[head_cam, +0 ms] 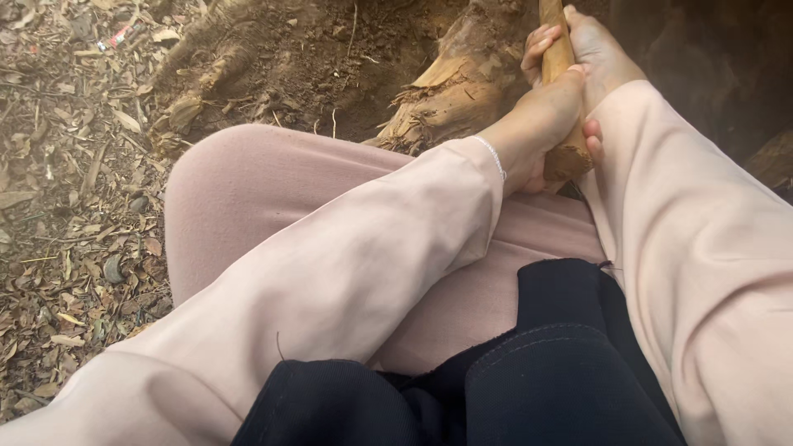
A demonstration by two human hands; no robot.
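Observation:
A thick wooden handle rises out of the top edge of the head view, its blunt lower end near my lap. My left hand wraps around the lower part of the handle. Above it my right hand grips the same handle, fingers curled over it. Both arms wear pale pink sleeves, and a thin bracelet circles my left wrist. The top of the handle and whatever it carries are out of view.
A split, fibrous tree stump sits in dug brown soil just beyond my hands. Dry leaves and twigs cover the ground at left. My bent knee in pink cloth and dark fabric fill the foreground.

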